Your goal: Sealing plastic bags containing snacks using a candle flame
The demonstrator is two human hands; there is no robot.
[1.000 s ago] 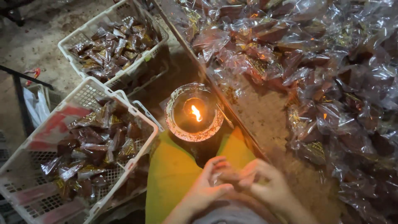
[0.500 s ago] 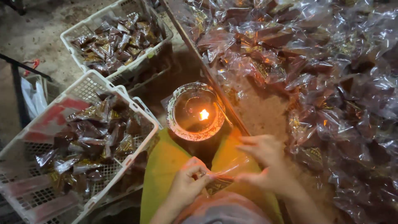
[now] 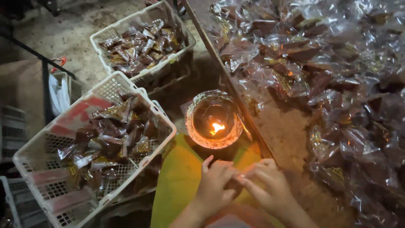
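My left hand (image 3: pixel 216 182) and my right hand (image 3: pixel 266 182) meet at the bottom centre, fingertips touching. Between them they pinch a small brown packet (image 3: pixel 233 186) in clear wrap, mostly hidden by the fingers. Just beyond the hands stands a round glass oil lamp (image 3: pixel 213 120) with a small lit flame (image 3: pixel 217 127). Both hands hover over a yellow-green cloth (image 3: pixel 179 179).
A white plastic basket (image 3: pixel 40 141) at the left holds several wrapped brown packets. A second such basket (image 3: pixel 141 76) stands farther back. A large heap of clear-wrapped packets (image 3: pixel 333 80) covers the wooden board (image 3: pixel 278 126) on the right. A dark metal bar (image 3: pixel 44 80) crosses the far left.
Half a second ago my hands were apart with a clear wrapper stretched between them. Now they have closed together again below the lamp.
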